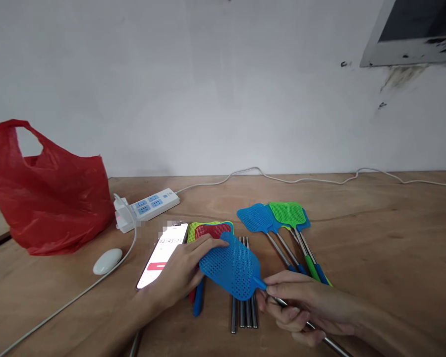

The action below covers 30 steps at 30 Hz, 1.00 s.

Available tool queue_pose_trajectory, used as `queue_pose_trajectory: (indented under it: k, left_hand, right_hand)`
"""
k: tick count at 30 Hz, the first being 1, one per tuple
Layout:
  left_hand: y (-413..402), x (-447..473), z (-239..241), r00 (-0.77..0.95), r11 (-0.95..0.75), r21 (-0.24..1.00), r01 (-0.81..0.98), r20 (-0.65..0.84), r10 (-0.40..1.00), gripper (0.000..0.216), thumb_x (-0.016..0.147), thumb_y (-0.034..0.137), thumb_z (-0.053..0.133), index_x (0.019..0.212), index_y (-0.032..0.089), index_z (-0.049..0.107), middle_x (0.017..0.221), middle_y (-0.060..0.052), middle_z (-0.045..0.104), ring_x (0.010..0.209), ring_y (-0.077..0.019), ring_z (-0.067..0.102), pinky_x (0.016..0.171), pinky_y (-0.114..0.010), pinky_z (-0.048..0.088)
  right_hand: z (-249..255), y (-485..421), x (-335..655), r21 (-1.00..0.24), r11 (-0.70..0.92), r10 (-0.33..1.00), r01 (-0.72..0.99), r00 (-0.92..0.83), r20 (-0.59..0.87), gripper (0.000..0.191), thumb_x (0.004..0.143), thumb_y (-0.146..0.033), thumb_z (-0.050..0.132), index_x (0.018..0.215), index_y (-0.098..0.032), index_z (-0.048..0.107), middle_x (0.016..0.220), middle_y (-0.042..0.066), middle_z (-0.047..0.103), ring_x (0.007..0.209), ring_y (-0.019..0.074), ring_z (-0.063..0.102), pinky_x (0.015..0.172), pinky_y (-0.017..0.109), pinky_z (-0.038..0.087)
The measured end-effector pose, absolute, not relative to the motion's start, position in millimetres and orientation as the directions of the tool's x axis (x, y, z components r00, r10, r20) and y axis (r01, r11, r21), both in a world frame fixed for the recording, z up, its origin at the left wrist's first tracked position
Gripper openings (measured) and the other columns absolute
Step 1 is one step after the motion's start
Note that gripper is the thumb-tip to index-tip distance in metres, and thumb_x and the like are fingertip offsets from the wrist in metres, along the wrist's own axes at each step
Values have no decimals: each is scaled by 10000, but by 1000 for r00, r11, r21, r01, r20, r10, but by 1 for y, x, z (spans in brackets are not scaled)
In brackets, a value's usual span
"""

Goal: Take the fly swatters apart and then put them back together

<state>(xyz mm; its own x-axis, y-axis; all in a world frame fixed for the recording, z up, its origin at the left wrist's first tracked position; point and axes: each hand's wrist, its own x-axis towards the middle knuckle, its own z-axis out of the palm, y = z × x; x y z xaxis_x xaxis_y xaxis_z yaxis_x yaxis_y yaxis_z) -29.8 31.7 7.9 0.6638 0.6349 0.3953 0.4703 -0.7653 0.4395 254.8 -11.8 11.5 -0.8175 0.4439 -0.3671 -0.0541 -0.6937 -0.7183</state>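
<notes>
In the head view, the blue swatter head (pixel 232 267) is held up between both hands, tilted, above a row of loose metal tubes (pixel 248 315). The left hand (pixel 184 265) has its fingers closed over the head's upper left edge; its thumb is out of sight. The right hand (pixel 301 307) is curled round the metal rod (pixel 333 345), with thumb and forefinger pinching at the head's neck. Left of the head, a red mesh head (pixel 213 229) lies on a stack, with a phone (pixel 169 250) farther left; to its right lie swatters with handles (pixel 258 218). The step in hand seems to be joining head and rod; how far the rod is seated cannot be told. The next move probably calls for keeping neck and rod aligned under a firm push.
</notes>
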Motion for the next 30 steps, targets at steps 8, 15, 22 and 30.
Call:
queue_pose_trajectory:
  k: [8,15,22,30]
  left_hand:
    - [30,-28,16,553,-747,380,546,506,662,164,1010,233,446,983,226,608,1006,-61,590,892,-212,572,762,-316,464]
    - [25,-20,13,393,-508,638,579,327,859,277,1037,373,383,825,226,485,607,52,501,538,-148,491,541,-255,398]
    - [33,-19,15,279,-361,798,483,251,927,367,999,474,426,789,197,541,678,28,506,596,-133,476,537,-231,411]
    - [25,-9,11,440,-238,885,400,42,897,384,971,487,477,846,164,642,670,6,587,595,-131,514,504,-219,401]
  right_hand:
    - [10,-16,248,-765,-644,521,4,-730,-442,441,829,-576,692,749,-207,463,559,-119,296,418,27,97,349,172,45]
    - [13,-15,247,-819,-568,600,75,-643,-475,464,847,-593,648,696,-218,419,551,-113,318,403,29,124,342,184,54]
    - [15,-3,251,-869,-485,789,-103,-481,-383,393,819,-547,706,775,-186,558,609,-85,453,430,21,114,368,177,46]
    - [13,-8,256,-852,-507,737,-131,-578,-350,353,814,-446,751,1076,-209,737,501,-128,223,427,57,86,345,185,136]
